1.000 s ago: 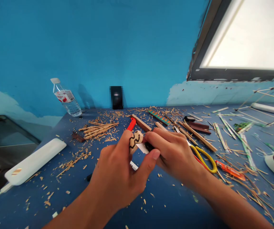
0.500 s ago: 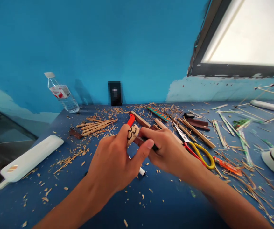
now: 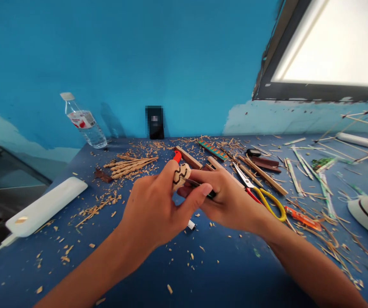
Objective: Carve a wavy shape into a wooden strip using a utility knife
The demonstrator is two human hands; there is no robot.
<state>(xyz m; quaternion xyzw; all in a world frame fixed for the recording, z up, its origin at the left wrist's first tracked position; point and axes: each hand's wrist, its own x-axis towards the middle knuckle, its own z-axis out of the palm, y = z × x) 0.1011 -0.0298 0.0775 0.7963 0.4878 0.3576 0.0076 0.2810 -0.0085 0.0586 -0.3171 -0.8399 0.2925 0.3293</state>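
Observation:
My left hand (image 3: 153, 205) is closed round a small pale piece of wood (image 3: 181, 175) marked with a wavy dark line. A carving knife (image 3: 210, 193) with a dark handle is gripped in my right hand (image 3: 227, 194). Its blade lies against or very near the wood's right side, partly hidden by my fingers. My left thumb stretches across to the knife. A red tool end (image 3: 178, 155) shows just beyond my left fingers, and a white marker (image 3: 191, 225) lies partly under my left hand.
Wood shavings cover the blue table (image 3: 151, 282). Yellow-and-red scissors (image 3: 269, 204), an orange cutter (image 3: 302, 218) and wood strips (image 3: 263, 175) lie right. Carved sticks (image 3: 132, 166), a white power strip (image 3: 49, 205) and a water bottle (image 3: 84, 124) stand or lie left. A black phone (image 3: 155, 124) leans on the wall.
The wood piece has shifted slightly right and up and turned a little in my left hand. My right hand has moved slightly with the knife. The camera view has shifted a little.

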